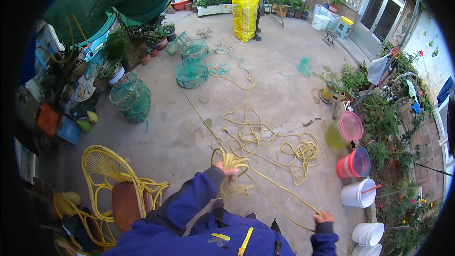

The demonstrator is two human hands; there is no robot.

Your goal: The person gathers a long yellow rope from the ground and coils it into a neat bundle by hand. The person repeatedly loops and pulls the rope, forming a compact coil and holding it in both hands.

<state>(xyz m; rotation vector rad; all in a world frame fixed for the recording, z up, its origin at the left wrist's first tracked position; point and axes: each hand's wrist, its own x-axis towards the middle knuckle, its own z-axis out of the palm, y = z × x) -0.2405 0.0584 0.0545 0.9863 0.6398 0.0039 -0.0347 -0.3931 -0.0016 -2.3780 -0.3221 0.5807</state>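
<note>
Yellow rope (232,160) is gripped by the left fingers (232,171) and right fingers (324,217), tips hard to make out.

From here, the left hand (228,170) clutches bundled yellow rope (234,160), the right hand (324,218) holds one strand (303,202); green net traps (191,73) lie farther left, white buckets (353,195) right.

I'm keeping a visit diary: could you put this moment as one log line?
left hand: gripping yellow rope bundle | right hand: holding rope strand | ahead: loose rope coils; farther off, green net traps
</note>
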